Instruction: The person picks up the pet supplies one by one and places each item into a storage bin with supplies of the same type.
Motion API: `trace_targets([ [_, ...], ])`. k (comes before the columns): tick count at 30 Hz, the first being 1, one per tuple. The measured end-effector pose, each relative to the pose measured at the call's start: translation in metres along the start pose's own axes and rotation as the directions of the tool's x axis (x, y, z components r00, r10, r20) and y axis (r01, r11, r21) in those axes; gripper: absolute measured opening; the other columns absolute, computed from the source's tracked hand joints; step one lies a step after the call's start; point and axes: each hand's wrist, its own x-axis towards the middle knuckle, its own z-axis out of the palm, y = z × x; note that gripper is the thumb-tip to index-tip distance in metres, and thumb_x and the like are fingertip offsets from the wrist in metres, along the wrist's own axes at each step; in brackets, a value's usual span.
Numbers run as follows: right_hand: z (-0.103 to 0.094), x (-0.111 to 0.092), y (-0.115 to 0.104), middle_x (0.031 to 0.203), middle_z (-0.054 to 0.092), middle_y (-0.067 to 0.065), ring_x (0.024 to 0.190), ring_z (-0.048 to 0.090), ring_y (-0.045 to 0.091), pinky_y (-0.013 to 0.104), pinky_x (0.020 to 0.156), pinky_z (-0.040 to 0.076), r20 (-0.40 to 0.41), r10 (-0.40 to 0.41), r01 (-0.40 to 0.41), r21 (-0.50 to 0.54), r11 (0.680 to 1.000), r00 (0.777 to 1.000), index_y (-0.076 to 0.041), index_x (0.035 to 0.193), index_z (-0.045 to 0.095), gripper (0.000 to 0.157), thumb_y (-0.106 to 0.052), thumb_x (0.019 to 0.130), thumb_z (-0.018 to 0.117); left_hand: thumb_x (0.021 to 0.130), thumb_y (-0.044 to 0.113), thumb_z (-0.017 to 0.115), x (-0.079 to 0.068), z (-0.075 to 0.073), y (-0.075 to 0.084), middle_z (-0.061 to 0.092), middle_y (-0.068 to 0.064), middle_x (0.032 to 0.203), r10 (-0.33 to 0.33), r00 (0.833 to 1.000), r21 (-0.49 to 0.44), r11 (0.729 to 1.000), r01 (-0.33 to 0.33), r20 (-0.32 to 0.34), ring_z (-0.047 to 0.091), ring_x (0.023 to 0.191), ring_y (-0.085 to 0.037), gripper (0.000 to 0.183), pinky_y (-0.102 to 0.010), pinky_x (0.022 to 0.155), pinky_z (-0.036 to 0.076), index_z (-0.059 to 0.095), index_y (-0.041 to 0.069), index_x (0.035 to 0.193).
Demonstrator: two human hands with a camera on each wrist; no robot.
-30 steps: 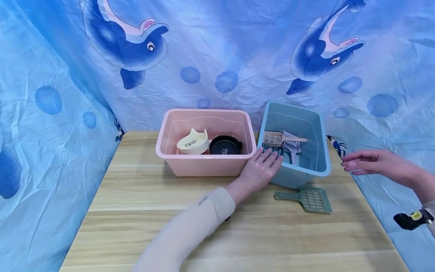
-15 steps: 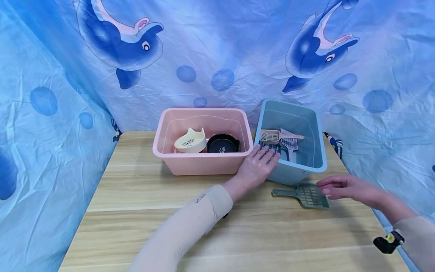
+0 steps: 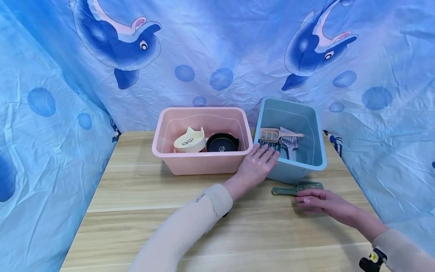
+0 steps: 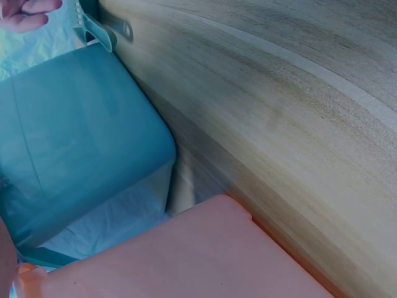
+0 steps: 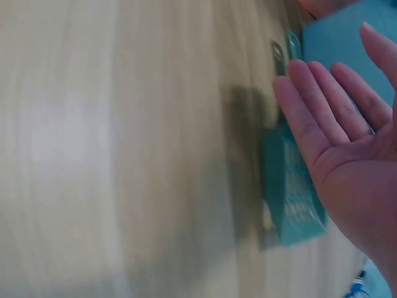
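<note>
My left hand (image 3: 255,164) rests with extended fingers over the near left corner of the blue bin (image 3: 321,151), beside the pink bin (image 3: 204,165). My right hand (image 3: 326,206) is over a green slotted litter scoop (image 3: 285,191) on the table, in front of the blue bin. In the right wrist view the fingers are straight, the palm shows, and the scoop (image 5: 301,198) lies just behind the hand; whether they touch I cannot tell. The hand covers part of the scoop's head in the head view. The left wrist view shows the scoop's handle (image 4: 98,31) beside the blue bin (image 4: 87,124).
Inside the blue bin lie a pink litter scoop (image 3: 270,135), a lilac one (image 3: 289,142) and a dark slotted piece partly behind my left fingers. The pink bin holds a cream cat-eared bowl (image 3: 190,141) and a black bowl (image 3: 222,142). A dolphin-printed curtain (image 3: 204,45) stands behind.
My right hand has come from beyond the table's right side, moving left and down to the green scoop. The left hand stays at the blue bin's corner. The view has shifted slightly.
</note>
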Motion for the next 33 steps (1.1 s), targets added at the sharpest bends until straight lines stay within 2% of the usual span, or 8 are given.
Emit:
trace_targets([
  [5, 0.014, 0.004, 0.009, 0.153, 0.06, 0.018, 0.137, 0.063, 0.025, 0.047, 0.116, 0.05, 0.035, -0.012, 0.003, 0.236, 0.972, 0.999, 0.006, 0.16, 0.04, 0.048, -0.017, 0.118, 0.039, 0.11, 0.031, 0.062, 0.001, -0.002, -0.001, 0.071, -0.005, 0.14, -0.002, 1.0, 0.01, 1.0, 0.002, 0.029, 0.066, 0.133, -0.024, 0.035, -0.045, 0.119, 0.048, 0.07, 0.017, 0.141],
  [9, 0.024, 0.008, 0.018, 0.156, 0.057, 0.018, 0.143, 0.058, 0.027, 0.053, 0.122, 0.039, 0.083, -0.019, -0.018, 0.42, 0.907, 0.996, 0.001, 0.158, 0.046, 0.046, -0.019, 0.119, 0.034, 0.111, 0.029, 0.061, 0.002, -0.002, -0.001, 0.071, -0.005, 0.141, -0.002, 0.999, 0.013, 1.0, 0.001, 0.042, 0.066, 0.134, -0.024, 0.034, -0.046, 0.119, 0.048, 0.07, 0.017, 0.141],
  [13, 0.031, 0.01, 0.026, 0.154, 0.058, 0.019, 0.144, 0.057, 0.026, 0.054, 0.125, 0.034, 0.068, -0.03, -0.012, 0.551, 0.834, 0.997, -0.002, 0.154, 0.054, 0.045, -0.021, 0.12, 0.032, 0.111, 0.03, 0.06, 0.002, -0.003, -0.002, 0.071, -0.006, 0.141, -0.004, 0.999, 0.009, 1.0, 0.003, 0.048, 0.066, 0.134, -0.024, 0.035, -0.046, 0.12, 0.047, 0.07, 0.017, 0.141],
  [15, 0.035, 0.012, 0.028, 0.153, 0.059, 0.018, 0.143, 0.057, 0.027, 0.053, 0.127, 0.031, 0.042, -0.011, -0.017, 0.606, 0.795, 0.999, -0.002, 0.155, 0.051, 0.046, -0.024, 0.12, 0.031, 0.111, 0.03, 0.06, 0.002, -0.004, -0.002, 0.071, -0.006, 0.142, -0.004, 0.999, 0.007, 1.0, 0.004, 0.05, 0.065, 0.134, -0.025, 0.035, -0.046, 0.12, 0.047, 0.069, 0.016, 0.142],
  [19, 0.045, 0.019, 0.029, 0.15, 0.061, 0.016, 0.14, 0.059, 0.027, 0.05, 0.129, 0.028, -0.056, 0.068, -0.01, 0.695, 0.719, 0.996, 0.002, 0.166, 0.024, 0.056, -0.028, 0.12, 0.033, 0.111, 0.028, 0.06, 0.002, -0.004, -0.002, 0.07, -0.006, 0.142, -0.003, 0.999, 0.004, 1.0, 0.003, 0.053, 0.065, 0.135, -0.025, 0.035, -0.046, 0.119, 0.048, 0.069, 0.016, 0.142],
  [22, 0.054, 0.027, 0.028, 0.146, 0.064, 0.017, 0.137, 0.062, 0.027, 0.048, 0.129, 0.029, -0.149, 0.119, 0.029, 0.734, 0.678, 0.982, 0.002, 0.168, 0.006, 0.067, -0.029, 0.119, 0.038, 0.111, 0.027, 0.06, 0.002, -0.004, -0.002, 0.07, -0.006, 0.142, 0.0, 0.999, 0.002, 1.0, 0.0, 0.05, 0.066, 0.134, -0.025, 0.034, -0.046, 0.119, 0.048, 0.069, 0.016, 0.142],
  [29, 0.069, 0.043, 0.024, 0.143, 0.064, 0.018, 0.141, 0.058, 0.028, 0.045, 0.129, 0.033, -0.27, 0.196, 0.109, 0.804, 0.585, 0.943, -0.005, 0.17, 0.007, 0.074, -0.033, 0.116, 0.049, 0.11, 0.026, 0.061, 0.001, -0.002, 0.0, 0.071, -0.006, 0.141, 0.0, 0.999, 0.011, 1.0, -0.001, 0.035, 0.066, 0.134, -0.024, 0.033, -0.046, 0.119, 0.049, 0.07, 0.017, 0.141],
  [33, 0.073, 0.051, 0.021, 0.15, 0.06, 0.015, 0.154, 0.043, 0.027, 0.043, 0.128, 0.035, -0.311, 0.213, 0.151, 0.823, 0.547, 0.926, -0.009, 0.17, 0.01, 0.071, -0.034, 0.116, 0.048, 0.11, 0.026, 0.061, 0.001, -0.001, 0.0, 0.071, -0.006, 0.14, 0.0, 1.0, 0.013, 1.0, 0.0, 0.027, 0.066, 0.134, -0.024, 0.033, -0.046, 0.119, 0.049, 0.07, 0.017, 0.141],
])
